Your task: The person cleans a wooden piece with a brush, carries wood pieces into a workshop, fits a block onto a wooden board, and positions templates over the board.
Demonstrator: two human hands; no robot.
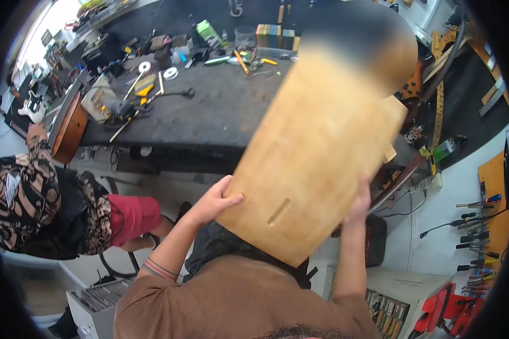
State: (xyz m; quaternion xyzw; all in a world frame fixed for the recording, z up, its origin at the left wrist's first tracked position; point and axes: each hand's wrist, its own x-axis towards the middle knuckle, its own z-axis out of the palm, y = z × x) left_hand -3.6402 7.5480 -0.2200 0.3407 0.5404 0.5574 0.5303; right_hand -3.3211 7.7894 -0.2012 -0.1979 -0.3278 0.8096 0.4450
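Observation:
A large pale wooden board [311, 152] is held up in front of my body, tilted, its long side running toward the upper right. Near its lower end is a short narrow slot [278, 212]. My left hand [215, 200] grips the lower left edge, thumb lying on the face and fingers behind the wood. On the opposite edge my right hand [359, 203] is closed around the side, its fingers partly hidden by the board. The far end of the board runs into a blurred patch.
A dark workbench [209, 107] beyond the board carries pencils, tape rolls [170, 73] and several small tools. At left, a person [45, 198] stands by a guitar body [69, 127]. Hand tools hang on the right wall rack [481, 237]; a cabinet [401, 277] stands below.

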